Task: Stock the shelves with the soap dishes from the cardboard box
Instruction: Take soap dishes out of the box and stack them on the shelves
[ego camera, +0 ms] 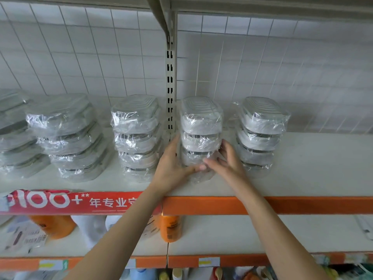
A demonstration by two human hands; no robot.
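Note:
Several stacks of grey soap dishes in clear plastic wrap stand on the white shelf (pixel 302 178). The middle stack (pixel 200 126) rises just right of the slotted upright post. My left hand (pixel 173 164) holds its lower left side, thumb across the front. My right hand (pixel 226 160) grips the lower right side, fingers curled on the wrap, thumb meeting the left thumb. Another stack (pixel 260 134) stands to the right, one (pixel 137 136) to the left, and leaning stacks (pixel 68 136) further left. The cardboard box is out of view.
A metal upright post (pixel 170 87) splits the shelf bays, with wire grid behind. An orange shelf edge (pixel 222 205) carries a red label strip. Below it stand orange bottles (pixel 170 227) and white packages. The shelf surface right of the last stack is bare.

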